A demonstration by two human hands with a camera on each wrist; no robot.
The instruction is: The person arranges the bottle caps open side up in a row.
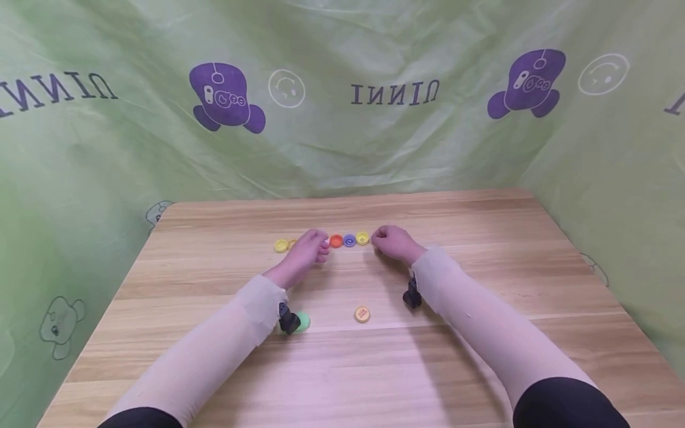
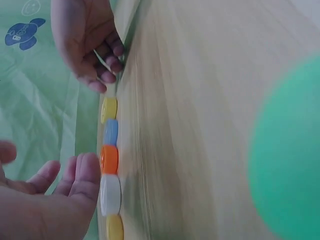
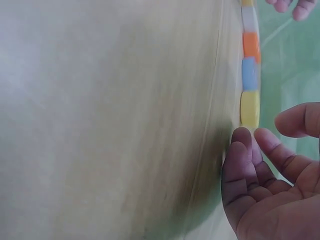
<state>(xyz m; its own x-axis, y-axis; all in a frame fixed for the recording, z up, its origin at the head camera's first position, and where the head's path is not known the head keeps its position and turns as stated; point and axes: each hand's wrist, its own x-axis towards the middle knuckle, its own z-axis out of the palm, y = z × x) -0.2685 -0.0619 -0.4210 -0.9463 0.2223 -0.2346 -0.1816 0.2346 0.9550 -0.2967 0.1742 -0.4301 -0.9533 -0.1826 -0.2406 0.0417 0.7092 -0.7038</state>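
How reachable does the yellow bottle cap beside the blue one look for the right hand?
Probably yes: the right hand looks empty, its fingertips close beside the yellow bottle cap with nothing visible between. The left hand is by the orange bottle cap, out of the way.

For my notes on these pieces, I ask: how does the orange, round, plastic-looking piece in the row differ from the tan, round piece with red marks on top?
Colour: the orange round piece is vivid, while the tan round piece is paler with red marks.
Place: the orange one sits between a white round piece and a blue round piece, while the tan one lies apart, nearer the person.
Both lie flat on the wood-grained table.
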